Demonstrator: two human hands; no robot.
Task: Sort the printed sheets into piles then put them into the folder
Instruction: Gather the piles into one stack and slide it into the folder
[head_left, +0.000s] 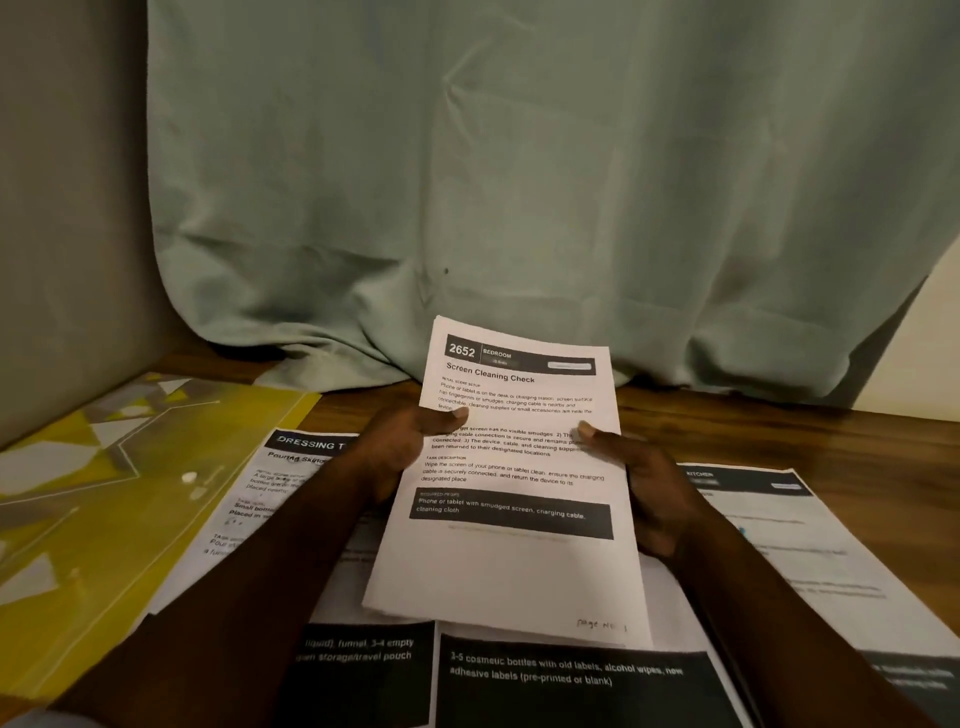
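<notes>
Left hand (405, 452) and right hand (644, 488) grip the sheets (514, 566) by their side edges, thumbs on the top Bedroom page, above the counter (753, 431). Slide off only that page and lay it squarely, apart from the Dressing pile (291, 467) and Kitchen pile (769, 525). The folder (104, 493) waits at the left.
</notes>
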